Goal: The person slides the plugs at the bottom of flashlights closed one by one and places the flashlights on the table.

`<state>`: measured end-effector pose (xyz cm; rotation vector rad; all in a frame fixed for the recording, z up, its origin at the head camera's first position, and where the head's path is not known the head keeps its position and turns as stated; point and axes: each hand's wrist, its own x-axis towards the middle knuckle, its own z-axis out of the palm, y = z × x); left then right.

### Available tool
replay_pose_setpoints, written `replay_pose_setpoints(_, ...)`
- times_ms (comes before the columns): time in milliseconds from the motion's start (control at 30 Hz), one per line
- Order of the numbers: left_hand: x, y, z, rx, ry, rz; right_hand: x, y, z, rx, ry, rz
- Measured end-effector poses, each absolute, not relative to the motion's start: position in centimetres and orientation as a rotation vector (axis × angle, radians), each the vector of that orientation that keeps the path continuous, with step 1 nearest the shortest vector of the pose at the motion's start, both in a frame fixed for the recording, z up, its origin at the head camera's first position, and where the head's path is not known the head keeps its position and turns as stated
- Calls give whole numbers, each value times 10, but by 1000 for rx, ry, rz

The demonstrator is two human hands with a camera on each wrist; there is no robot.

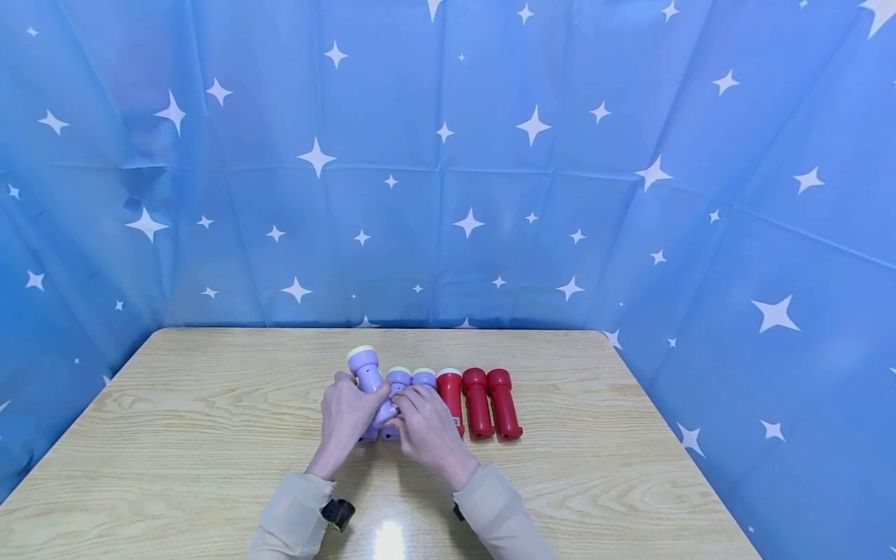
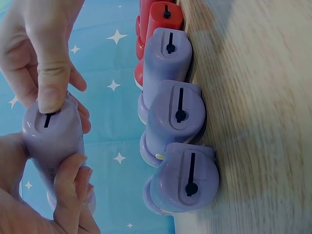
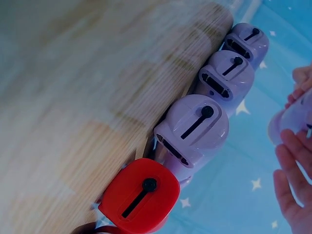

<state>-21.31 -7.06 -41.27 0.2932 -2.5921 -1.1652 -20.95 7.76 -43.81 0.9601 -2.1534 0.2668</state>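
Note:
A purple flashlight (image 1: 365, 372) with a pale rim is held tilted above the table, its head pointing away. My left hand (image 1: 343, 416) grips its barrel, fingers curled round it in the left wrist view. At the tail end (image 2: 56, 139), the thumb of my right hand (image 1: 430, 432) presses on the black slide switch while its fingers touch the far side. Below lie three more purple flashlights (image 2: 168, 53), side by side with their switch ends toward me. The nearest one in the left wrist view (image 2: 187, 180) is mostly covered by my left hand in the head view.
Three red flashlights continue the row to the right: one with a white rim (image 1: 451, 389), then two all-red ones (image 1: 479, 404) (image 1: 504, 404). All rest on a wood-grain table (image 1: 210, 435). A blue star-patterned curtain (image 1: 392, 218) hangs behind and at both sides.

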Motion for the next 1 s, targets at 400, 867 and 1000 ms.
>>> replay_pose_setpoints(400, -213, -70, -411, 300, -2595, -1184, -209, 77, -437, 949, -2164, 249)
replay_pose_setpoints(867, -214, -69, -414, 303, -2581, -1161, -208, 78, -438, 955, -2167, 273)
replay_pose_setpoints(1000, -213, -69, -413, 300, -2577, -1156, -209, 77, -438, 957, -2156, 276)
